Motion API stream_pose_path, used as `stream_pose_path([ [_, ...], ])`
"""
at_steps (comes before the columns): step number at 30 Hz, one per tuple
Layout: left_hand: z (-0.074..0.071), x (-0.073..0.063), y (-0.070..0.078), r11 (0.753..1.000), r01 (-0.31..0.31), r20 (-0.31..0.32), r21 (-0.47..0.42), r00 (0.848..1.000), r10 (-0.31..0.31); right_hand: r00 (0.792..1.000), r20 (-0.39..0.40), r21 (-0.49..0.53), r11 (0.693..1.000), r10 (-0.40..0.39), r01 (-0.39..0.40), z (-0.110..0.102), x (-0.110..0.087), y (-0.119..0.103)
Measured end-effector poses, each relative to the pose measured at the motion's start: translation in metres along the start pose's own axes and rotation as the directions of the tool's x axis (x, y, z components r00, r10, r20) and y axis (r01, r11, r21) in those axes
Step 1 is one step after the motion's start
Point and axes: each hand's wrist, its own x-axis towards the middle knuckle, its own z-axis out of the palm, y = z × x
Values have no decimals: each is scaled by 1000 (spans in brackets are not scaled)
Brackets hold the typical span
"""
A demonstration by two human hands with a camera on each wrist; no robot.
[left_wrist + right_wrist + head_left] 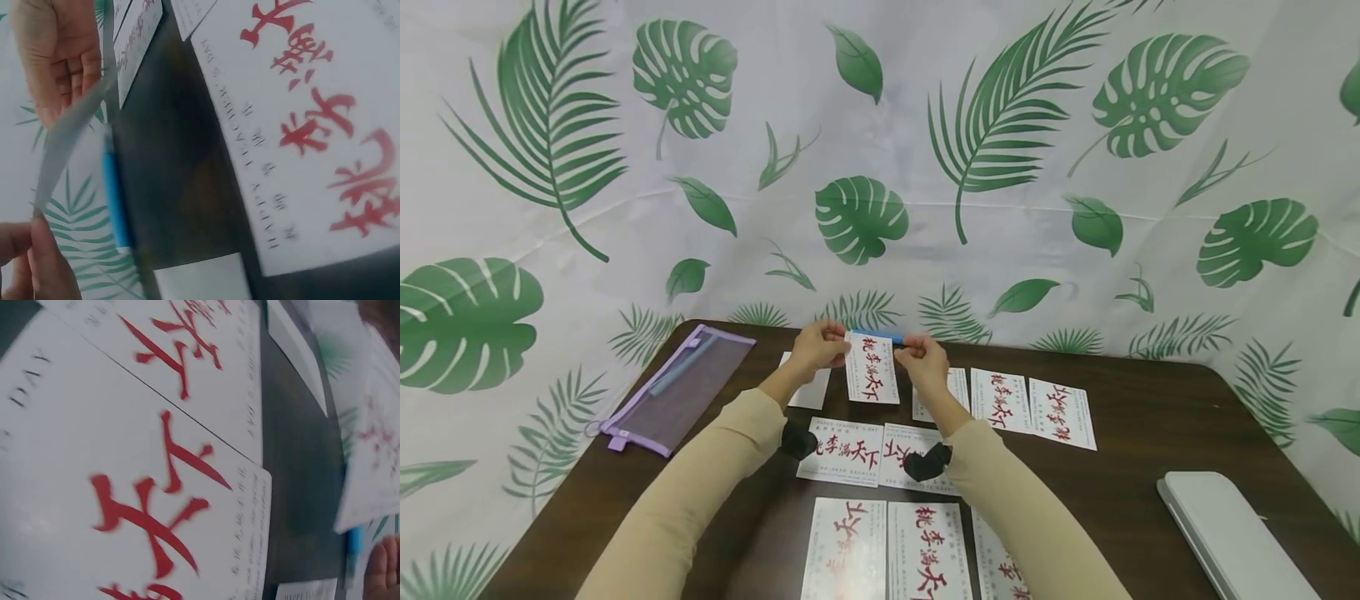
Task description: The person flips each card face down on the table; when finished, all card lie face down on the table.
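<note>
A white greeting card [872,371] with red brush characters is held up off the dark table near its far edge. My left hand [820,346] pinches the card at its upper left corner. At its upper right side my right hand [925,364] has curled fingers that meet the edge; the left wrist view shows the card [69,144] nearly edge-on between both hands. Behind it a blue pen [114,200] lies along the table's far edge. Beside the left hand lies a plain white card [810,394], and a printed card [955,383] is partly hidden under the right hand.
Several printed cards lie in rows, including one card [841,452] between the forearms and another [928,550] near the front. A purple mesh zip pouch [696,396] is at the left. A white oblong case [1236,537] stands at the right.
</note>
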Motion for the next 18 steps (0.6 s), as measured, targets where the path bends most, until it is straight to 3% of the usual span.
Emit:
stream_pose_path([
  [3, 4, -1, 6, 998, -63, -72, 4, 995, 63, 995, -20, -53, 994, -101, 100, 9, -10, -5],
  [6, 12, -2, 12, 986, -157, -147, 62, 975, 164, 977, 52, -85, 974, -206, 210, 18, -20, -11],
  [10, 21, -7, 19, 961, -246, -209, 126, 941, 268, 922, 96, -153, 909, -376, 387, 26, -28, -15],
  [13, 28, -10, 24, 956, -274, -208, 108, 934, 291, 868, 67, -236, 837, -492, 493, 26, -29, -18],
  [16, 32, -13, 27, 947, -307, -198, 89, 927, 319, 829, 19, -310, 785, -559, 536, 21, -29, -20],
  [18, 33, -13, 29, 935, -335, -221, 118, 909, 353, 822, -26, -330, 781, -569, 531, 16, -28, -22],
])
